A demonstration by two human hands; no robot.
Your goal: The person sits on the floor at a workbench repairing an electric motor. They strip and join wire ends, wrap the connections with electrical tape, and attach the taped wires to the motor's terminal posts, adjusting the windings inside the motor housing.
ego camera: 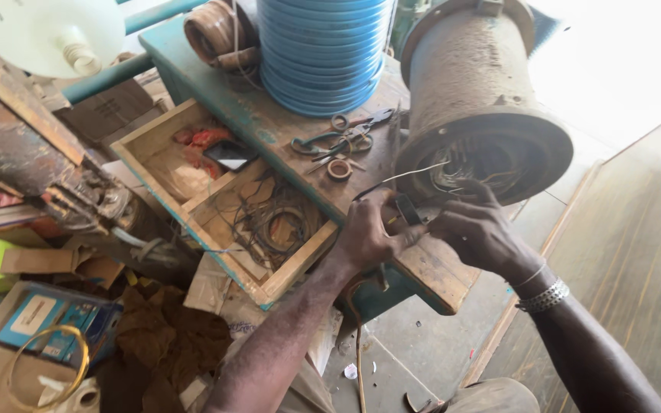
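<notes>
We risk snapping or kinking the thin wire [403, 176] if we tug against the motor [483, 107] windings, since our left hand [369, 233] pinches it closed beside a small dark tool [407, 208] while our right hand [477, 229], fingers curled, grips it just opposite.

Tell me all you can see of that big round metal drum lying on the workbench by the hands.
The drum is a large, rusty, dust-grey metal cylinder lying on its side on the worn teal workbench, its open flanged mouth facing the person. Inside the opening, loops of thin wire show. Its rim looks chipped and grimy. A blue ribbed coil stands beside it. The right hand works at the mouth's lower edge, the left hand just in front, pinching a small dark piece.
</notes>
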